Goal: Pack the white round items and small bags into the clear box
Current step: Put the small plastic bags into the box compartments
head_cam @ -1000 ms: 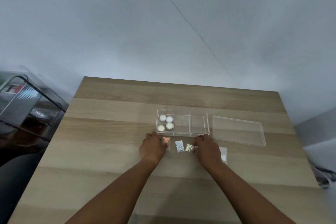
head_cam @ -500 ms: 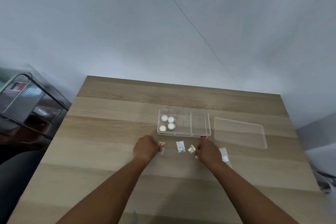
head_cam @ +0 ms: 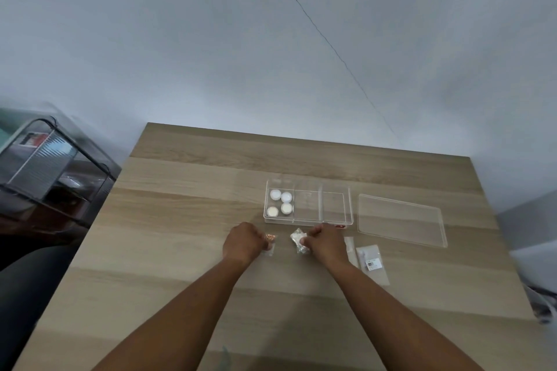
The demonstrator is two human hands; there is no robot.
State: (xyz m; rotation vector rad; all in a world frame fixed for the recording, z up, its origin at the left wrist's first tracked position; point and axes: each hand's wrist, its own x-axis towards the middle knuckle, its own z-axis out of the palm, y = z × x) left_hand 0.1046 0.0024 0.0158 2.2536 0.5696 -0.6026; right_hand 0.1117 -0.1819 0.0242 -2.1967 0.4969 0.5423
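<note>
Nearest to me, 2 bare forearms reach up the wooden table (head_cam: 180,220) toward the clear box (head_cam: 308,221), which serves as the landmark here. The left hand (head_cam: 243,242) sits just in front of the box's left end, fingers curled and pinching a small bag with orange contents (head_cam: 269,240); the bag's lower end trails toward the person. The right hand (head_cam: 326,242) is just in front of the box's middle, closed on a crumpled small clear bag (head_cam: 298,240) that sticks out to its left, tilted. Right of that hand, in front of the box's right end, a narrow clear strip (head_cam: 349,247) and a flat labelled bag (head_cam: 372,262) lie with their long axes running toward the person. The box lies with its long axis left to right, split into 3 compartments; 4 white round items (head_cam: 281,203) sit in the left one. Just beside the box's right end lies the clear lid (head_cam: 401,220), flat, apart from it.
</note>
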